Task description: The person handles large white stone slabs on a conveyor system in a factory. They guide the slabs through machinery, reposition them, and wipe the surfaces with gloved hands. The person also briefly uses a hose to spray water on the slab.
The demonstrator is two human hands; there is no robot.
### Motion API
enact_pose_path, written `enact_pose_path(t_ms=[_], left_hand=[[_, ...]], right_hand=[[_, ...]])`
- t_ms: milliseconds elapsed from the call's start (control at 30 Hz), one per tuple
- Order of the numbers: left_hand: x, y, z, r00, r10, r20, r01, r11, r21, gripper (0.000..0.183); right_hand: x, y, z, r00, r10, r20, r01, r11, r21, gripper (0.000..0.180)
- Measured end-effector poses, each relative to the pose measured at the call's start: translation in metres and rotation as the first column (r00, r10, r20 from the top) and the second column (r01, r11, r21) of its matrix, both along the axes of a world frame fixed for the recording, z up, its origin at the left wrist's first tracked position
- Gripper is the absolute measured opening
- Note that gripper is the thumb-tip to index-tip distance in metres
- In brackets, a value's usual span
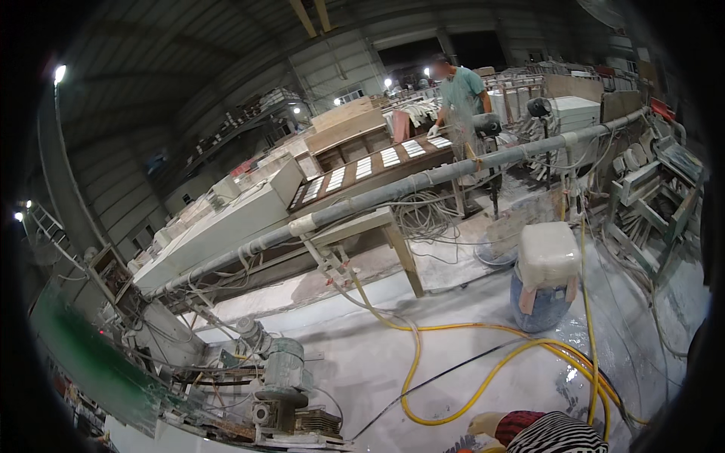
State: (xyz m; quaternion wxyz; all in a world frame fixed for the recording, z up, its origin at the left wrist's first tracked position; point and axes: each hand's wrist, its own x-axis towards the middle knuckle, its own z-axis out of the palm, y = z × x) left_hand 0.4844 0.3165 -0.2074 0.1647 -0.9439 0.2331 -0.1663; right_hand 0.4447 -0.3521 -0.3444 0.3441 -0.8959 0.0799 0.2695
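Note:
Neither of my hands can be made out in the head view. At the bottom edge are striped cloth (558, 433), dark red cloth (514, 426) and a pale shape (484, 423) that I cannot identify. Before me a yellow hose (416, 362) loops across the wet, whitish floor (374, 390). A thin black cable (436, 374) crosses beside it. Farther off stands a blue plastic drum (538, 306), with a pale, plastic-wrapped block (548, 255) on top. To the lower left sits a grey-green electric motor (285, 362) on a machine.
A long grey pipe (391, 187) spans the scene above a wooden frame (403, 249) and coiled cables (427, 215). Behind it, a co-worker (464, 93) reaches toward white strips (391, 157) on a conveyor (374, 175). A cluttered rack (651, 198) stands right; a green panel (90, 351) left.

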Motion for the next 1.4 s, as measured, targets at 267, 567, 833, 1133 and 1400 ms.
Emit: enact_pose_path(t_ms=[267, 567, 833, 1133, 1400], left_hand=[[0.074, -0.021, 0.015, 0.971, -0.130, -0.199, 0.116, 0.990, -0.082, 0.067], [0.155, -0.044, 0.047, 0.877, -0.366, -0.311, 0.303, 0.924, -0.234, 0.060], [0.193, -0.112, 0.099, 0.830, -0.178, -0.529, 0.106, 0.981, -0.165, 0.032], [0.214, -0.112, 0.077, 0.832, -0.158, -0.532, 0.062, 0.979, -0.193, 0.036], [0.225, -0.088, 0.043, 0.915, -0.024, -0.402, -0.014, 0.996, -0.092, 0.039]], right_hand=[[-0.058, -0.059, 0.010, 0.891, -0.450, -0.057, 0.445, 0.892, -0.077, 0.055], [-0.100, 0.018, 0.046, 0.784, -0.599, -0.160, 0.612, 0.790, 0.039, 0.063], [-0.169, 0.070, 0.059, 0.773, -0.630, -0.082, 0.631, 0.776, -0.015, 0.054], [-0.215, 0.123, 0.130, 0.636, -0.769, -0.058, 0.768, 0.639, -0.051, 0.040], [-0.353, 0.101, 0.076, 0.480, -0.862, 0.163, 0.877, 0.467, -0.116, 0.042]])
